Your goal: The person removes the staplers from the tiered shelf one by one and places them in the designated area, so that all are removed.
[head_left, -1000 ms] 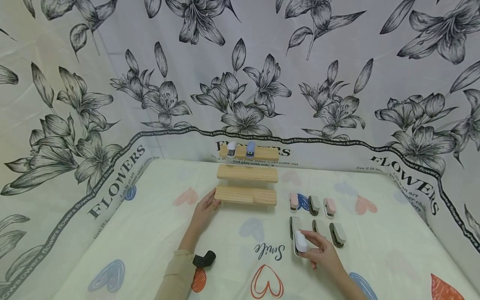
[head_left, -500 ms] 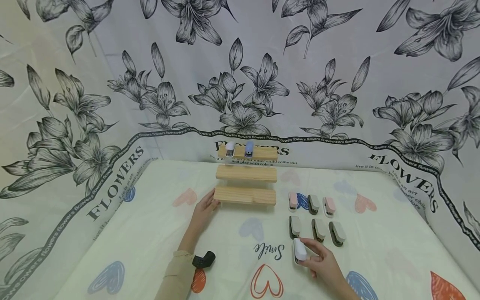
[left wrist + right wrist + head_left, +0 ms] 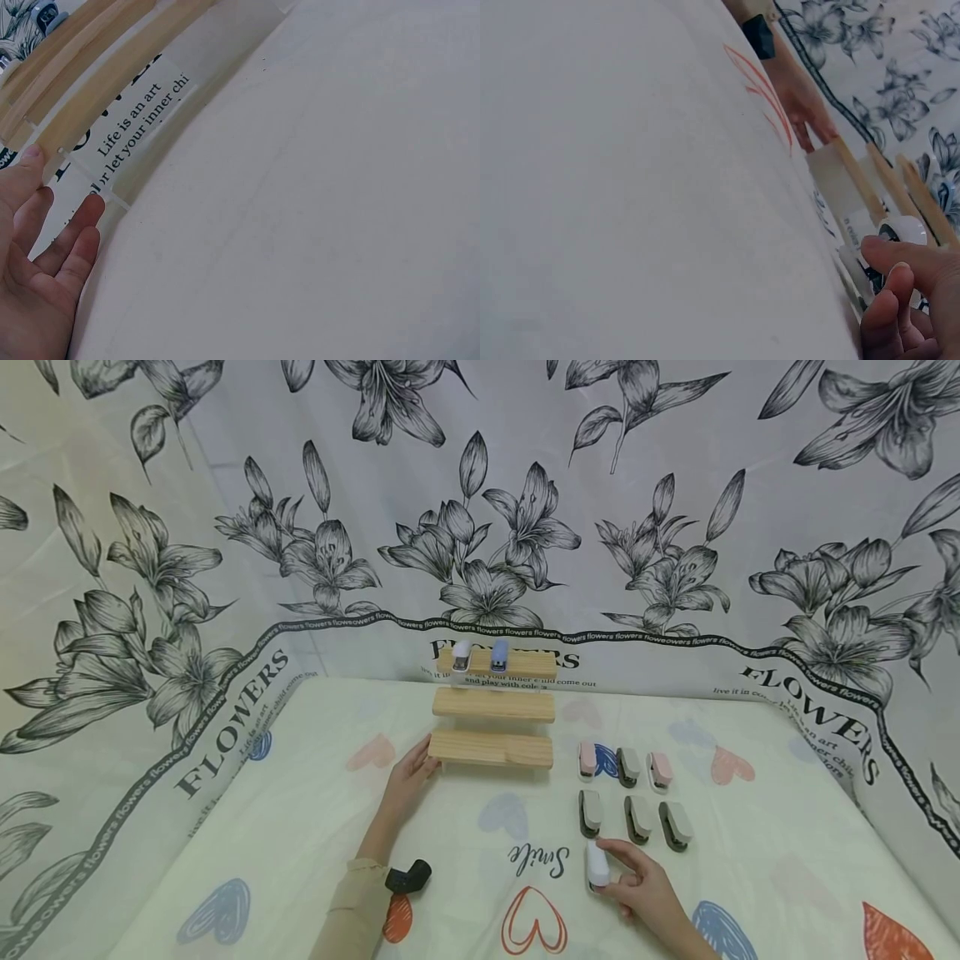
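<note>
My left hand [image 3: 408, 774] touches the left end of the lowest board of a three-tier wooden shelf [image 3: 491, 749], its fingers loosely bent in the left wrist view. My right hand [image 3: 637, 883] pinches a white mini stapler [image 3: 597, 863] between thumb and fingers, low over the cloth at the front. In the right wrist view the fingers partly hide this stapler [image 3: 904, 229]. Just beyond it stand several more staplers in two rows: a grey stapler [image 3: 590, 812] is nearest, and a pink stapler [image 3: 587, 760] stands in the back row.
On the top board sit a white stapler [image 3: 461, 657] and a blue stapler [image 3: 499, 656]. A black band [image 3: 408, 877] is on the left wrist. The heart-printed cloth [image 3: 465, 843] covers the table, and a flower-printed curtain [image 3: 525, 593] hangs behind the shelf.
My right hand has drawn the white stapler slightly toward me, away from the grey one it overlapped, and turned it more upright in view. My left hand has stayed at the shelf.
</note>
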